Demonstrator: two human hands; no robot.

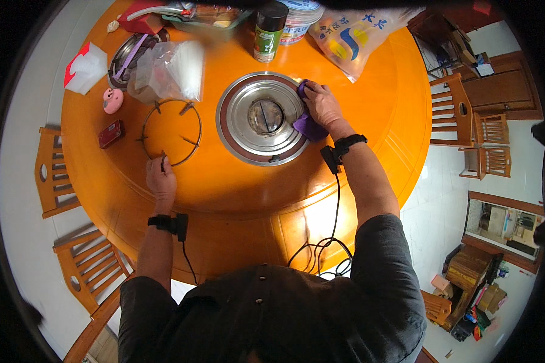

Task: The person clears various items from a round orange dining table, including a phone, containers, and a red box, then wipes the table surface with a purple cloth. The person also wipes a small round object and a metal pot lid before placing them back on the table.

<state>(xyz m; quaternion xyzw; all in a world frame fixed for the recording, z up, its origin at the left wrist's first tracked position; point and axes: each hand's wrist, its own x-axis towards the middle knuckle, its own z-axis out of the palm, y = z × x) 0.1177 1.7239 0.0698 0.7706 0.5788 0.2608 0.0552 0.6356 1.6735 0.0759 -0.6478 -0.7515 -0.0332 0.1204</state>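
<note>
On the round wooden table (236, 190) lies a metal ring-shaped pot stand (201, 131) with short prongs. My left hand (161, 179) grips it at its near prong. To its right rests a round built-in gas stove plate (281, 90), steel with a dark red band, a burner cap at its centre and a small dark knob (274, 159) at its near edge. My right hand (320, 103) holds a purple cloth (309, 127) at the right rim of the plate; part of the cloth hangs out below the fingers, part pokes out above them.
Left: a red box (111, 134), a pink rounded object (113, 100), a clear plastic bag (177, 72) and a lid-like round dish (118, 59). Far side: a green-labelled shaker bottle (268, 38), plastic tubs (297, 22), a printed bag (352, 41). Black cables (320, 247) hang near the front edge.
</note>
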